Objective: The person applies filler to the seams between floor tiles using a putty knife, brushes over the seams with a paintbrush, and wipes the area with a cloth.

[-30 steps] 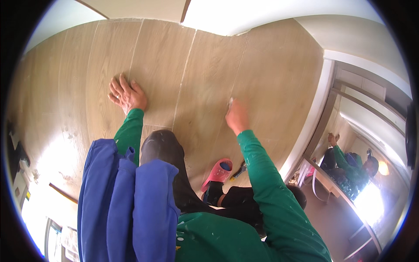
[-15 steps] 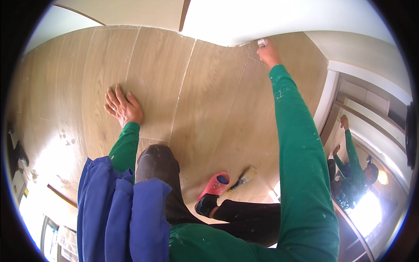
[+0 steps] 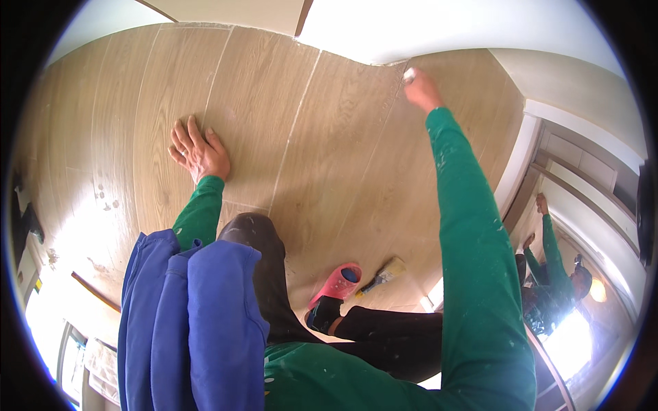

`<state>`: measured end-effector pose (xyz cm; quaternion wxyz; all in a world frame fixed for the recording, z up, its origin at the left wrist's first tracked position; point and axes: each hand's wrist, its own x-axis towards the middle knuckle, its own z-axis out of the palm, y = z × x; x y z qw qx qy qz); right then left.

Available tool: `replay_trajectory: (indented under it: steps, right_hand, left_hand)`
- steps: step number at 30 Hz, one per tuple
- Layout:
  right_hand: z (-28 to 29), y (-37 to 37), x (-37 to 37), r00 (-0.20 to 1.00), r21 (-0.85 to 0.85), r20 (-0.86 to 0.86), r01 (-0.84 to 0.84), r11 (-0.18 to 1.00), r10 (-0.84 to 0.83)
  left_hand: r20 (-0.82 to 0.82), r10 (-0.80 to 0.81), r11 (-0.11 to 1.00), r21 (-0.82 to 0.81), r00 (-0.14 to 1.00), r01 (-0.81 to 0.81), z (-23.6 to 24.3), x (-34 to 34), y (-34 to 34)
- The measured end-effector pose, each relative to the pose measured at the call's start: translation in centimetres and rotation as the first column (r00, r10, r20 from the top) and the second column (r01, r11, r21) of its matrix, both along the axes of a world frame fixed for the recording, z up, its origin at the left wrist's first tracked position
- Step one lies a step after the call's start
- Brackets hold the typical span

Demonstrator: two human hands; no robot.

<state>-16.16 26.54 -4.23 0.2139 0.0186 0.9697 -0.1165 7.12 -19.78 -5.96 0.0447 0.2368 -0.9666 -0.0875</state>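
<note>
My left hand [image 3: 202, 154] lies flat on the wood-look tile floor [image 3: 329, 157], fingers spread, holding nothing. Out ahead on the right, my right hand [image 3: 426, 92] is closed round a small white object [image 3: 410, 75]. Its kind cannot be made out, as the fingers cover most of it. This hand is low over a thin joint line [image 3: 389, 113] between two floor planks, a little out from the foot of the white wall [image 3: 384, 34]. White specks mark both green sleeves.
A pink clog [image 3: 336, 281] is on my foot, and a flat brush [image 3: 387, 272] with pale bristles lies beside it. Blue cloth [image 3: 219, 308] hangs over my left side. A white door frame [image 3: 515, 164] and a reflective panel [image 3: 572, 274] showing me stand at the right.
My right hand has drawn back a little from the wall along the joint line, still gripping the white object. My left hand stays planted. The whole view has shifted slightly.
</note>
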Motion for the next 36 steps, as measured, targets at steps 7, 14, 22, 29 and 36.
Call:
replay_trajectory:
  steps: [7,14,22,29,36]
  right_hand:
    - [1.7,-3.5,11.6,0.985,-0.002,0.049,0.168,0.986,-0.168]
    - [3.3,-7.4,24.6,0.976,0.029,0.126,0.175,0.984,-0.177]
    - [5.5,-10.7,35.6,0.907,0.086,0.3,0.282,0.956,-0.295]
    - [2.5,-5.2,30.2,0.955,-0.058,0.012,0.297,0.953,-0.297]
    - [2.9,-6.5,25.3,0.943,-0.131,0.065,0.333,0.934,-0.327]
  left_hand:
    - [-0.017,0.005,1.0,-0.002,1.0,-0.005,-0.7,0.1,0.0]
    - [-0.034,0.002,1.0,-0.011,0.999,-0.002,-0.2,0.3,-0.3]
    - [-0.057,0.016,0.999,-0.049,0.998,-0.019,-1.4,0.7,-0.5]
    - [-0.042,-0.006,1.0,0.018,0.999,0.007,-0.7,-0.3,0.5]
    - [-0.081,-0.011,1.0,-0.013,0.997,0.01,-1.3,0.4,-0.2]
